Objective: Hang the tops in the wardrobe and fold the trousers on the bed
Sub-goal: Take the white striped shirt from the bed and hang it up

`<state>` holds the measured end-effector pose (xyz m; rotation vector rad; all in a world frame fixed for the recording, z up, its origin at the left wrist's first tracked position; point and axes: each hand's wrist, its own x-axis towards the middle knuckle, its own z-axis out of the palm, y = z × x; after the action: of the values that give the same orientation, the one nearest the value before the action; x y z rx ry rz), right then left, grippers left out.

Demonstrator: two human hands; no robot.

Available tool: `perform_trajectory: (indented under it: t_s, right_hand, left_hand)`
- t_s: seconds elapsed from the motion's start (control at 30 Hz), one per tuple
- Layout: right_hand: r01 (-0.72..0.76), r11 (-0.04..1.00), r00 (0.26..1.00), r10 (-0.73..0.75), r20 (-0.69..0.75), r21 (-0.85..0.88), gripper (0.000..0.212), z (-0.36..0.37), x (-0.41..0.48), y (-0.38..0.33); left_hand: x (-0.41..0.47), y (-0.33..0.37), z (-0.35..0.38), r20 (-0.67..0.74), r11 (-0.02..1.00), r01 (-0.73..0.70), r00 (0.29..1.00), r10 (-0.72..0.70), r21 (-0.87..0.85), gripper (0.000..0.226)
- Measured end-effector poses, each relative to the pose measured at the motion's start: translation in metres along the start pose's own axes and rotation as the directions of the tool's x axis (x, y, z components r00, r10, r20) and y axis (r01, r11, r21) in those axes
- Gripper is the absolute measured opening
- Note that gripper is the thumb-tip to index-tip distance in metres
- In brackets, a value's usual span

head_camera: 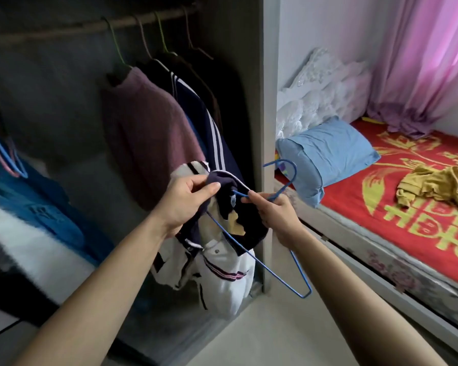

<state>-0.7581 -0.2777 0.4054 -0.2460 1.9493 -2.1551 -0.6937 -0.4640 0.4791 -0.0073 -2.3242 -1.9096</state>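
The white and dark blue shirt hangs in the air in front of the open wardrobe, low down by its side wall. The left hand grips the dark collar, with the thumb and fingers pinching the cloth. The right hand is curled round a blue wire hanger, just under its hook. One arm of the hanger goes into the neck of the shirt, and the other arm sticks out below the right hand. Behind the shirt, a purple sweater and a dark blue jacket with white stripes hang from the rail. More blue clothes lie blurry on the left inside the wardrobe. To the right is the bed with a red and yellow cover. A crumpled yellow piece of clothing lies on it, well apart from the hands. A blue pillow sits at the near end, and a pink curtain hangs behind.
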Motion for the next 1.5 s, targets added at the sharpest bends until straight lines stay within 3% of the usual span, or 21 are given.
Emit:
perform_trajectory:
  t_s: [0.07, 0.17, 0.3, 0.37, 0.4, 0.47, 0.53, 0.57, 0.6, 0.63, 0.7, 0.77, 0.83, 1.0, 1.1, 1.17, 1.23, 1.3, 1.37, 1.43, 1.5]
  right_hand:
    - [0.079, 0.996, 0.997, -0.079, -0.01, -0.045, 0.029, 0.004, 0.0, 0.006]
    - [0.07, 0.982, 0.997, -0.071, 0.002, -0.173, 0.028, 0.021, 0.002, 0.02]
    - [0.055, 0.993, 0.998, -0.058, -0.033, -0.104, 0.026, 0.019, 0.008, 0.011]
    - [0.081, 0.994, 0.996, -0.082, -0.024, -0.069, 0.026, 0.015, 0.003, 0.001]
    - [0.082, 0.996, 0.997, -0.083, -0.009, -0.031, 0.028, 0.015, -0.001, -0.004]
    - [0.083, 0.996, 0.996, -0.084, 0.028, 0.011, 0.029, 0.014, -0.006, -0.012]
    - [0.095, 0.995, 0.995, -0.096, 0.037, 0.036, 0.029, 0.01, -0.005, -0.022]
    - [0.109, 0.993, 0.993, -0.111, 0.042, 0.053, 0.03, 0.006, -0.003, -0.026]
    - [0.118, 0.992, 0.991, -0.12, 0.052, 0.047, 0.031, 0.002, -0.002, -0.031]
    - [0.128, 0.992, 0.989, -0.129, 0.067, 0.016, 0.031, -0.002, -0.001, -0.036]
    - [0.134, 0.991, 0.988, -0.133, 0.076, -0.014, 0.031, -0.01, 0.001, -0.041]
    - [0.122, 0.992, 0.989, -0.119, 0.085, -0.034, 0.03, -0.018, -0.001, -0.049]
    - [0.146, 0.985, 0.986, -0.138, 0.095, -0.095, 0.029, -0.028, -0.002, -0.052]
    - [0.085, 0.948, 0.99, -0.045, 0.135, -0.305, 0.027, -0.047, 0.007, -0.064]
    - [0.091, 0.843, 0.981, 0.016, 0.194, -0.531, 0.026, -0.045, 0.014, -0.068]
    - [0.148, 0.757, 0.973, 0.006, 0.233, -0.637, 0.025, -0.039, 0.017, -0.076]
    - [0.229, 0.789, 0.961, -0.092, 0.259, -0.571, 0.03, -0.035, 0.018, -0.088]
    - [0.265, 0.892, 0.956, -0.195, 0.218, -0.366, 0.026, -0.037, 0.023, -0.098]
    - [0.28, 0.934, 0.953, -0.244, 0.178, -0.22, 0.055, -0.039, 0.026, -0.104]
    - [0.283, 0.947, 0.947, -0.251, 0.202, -0.154, 0.073, -0.04, 0.027, -0.106]
    - [0.286, 0.946, 0.937, -0.242, 0.254, -0.154, 0.043, -0.034, 0.026, -0.105]
  left_hand:
    - [-0.002, 0.006, 0.005, 0.061, 0.999, -0.015, 0.998, 0.016, -0.032, 0.02]
    - [-0.003, 0.015, 0.014, 0.085, 0.996, -0.086, 0.993, 0.086, 0.006, 0.019]
    - [-0.007, 0.009, 0.005, 0.202, 0.998, -0.027, 0.979, 0.015, 0.057, 0.021]
    - [-0.008, 0.007, -0.007, 0.317, 0.978, -0.044, 0.948, -0.024, 0.205, 0.024]
    - [-0.007, 0.009, -0.013, 0.313, 0.949, -0.069, 0.949, -0.032, 0.307, 0.031]
    - [0.002, 0.013, -0.025, 0.142, 0.868, -0.111, 0.989, 0.048, 0.484, 0.054]
    - [0.023, 0.015, -0.044, -0.033, 0.733, -0.251, 0.936, 0.35, 0.633, 0.057]
    - [0.035, 0.016, -0.054, -0.039, 0.606, -0.319, 0.864, 0.502, 0.728, 0.052]
    - [0.047, 0.017, -0.064, 0.003, 0.505, -0.34, 0.832, 0.555, 0.793, 0.05]
    - [0.059, 0.021, -0.072, 0.054, 0.473, -0.341, 0.852, 0.522, 0.813, 0.054]
    - [0.076, 0.025, -0.08, 0.101, 0.585, -0.289, 0.937, 0.333, 0.758, 0.064]
    - [0.087, 0.022, -0.077, 0.1, 0.688, -0.241, 0.966, 0.238, 0.684, 0.068]
    - [0.092, 0.017, -0.068, 0.107, 0.724, -0.282, 0.954, 0.279, 0.63, 0.072]
    - [0.093, 0.014, -0.043, 0.002, 0.75, -0.375, 0.895, 0.446, 0.544, 0.038]
    - [0.096, 0.026, -0.037, -0.086, 0.701, -0.377, 0.844, 0.529, 0.605, 0.031]
    - [0.098, 0.036, -0.036, -0.073, 0.659, -0.354, 0.846, 0.528, 0.664, 0.031]
    - [0.098, 0.046, -0.036, -0.002, 0.595, -0.331, 0.873, 0.488, 0.732, 0.032]
    - [0.099, 0.06, -0.042, 0.108, 0.573, -0.345, 0.907, 0.406, 0.744, 0.043]
    - [0.096, 0.074, -0.052, 0.213, 0.667, -0.357, 0.933, 0.291, 0.654, 0.064]
    - [0.092, 0.084, -0.058, 0.289, 0.714, -0.344, 0.935, 0.204, 0.61, 0.056]
    - [0.093, 0.087, -0.056, 0.277, 0.623, -0.382, 0.924, 0.263, 0.682, 0.045]
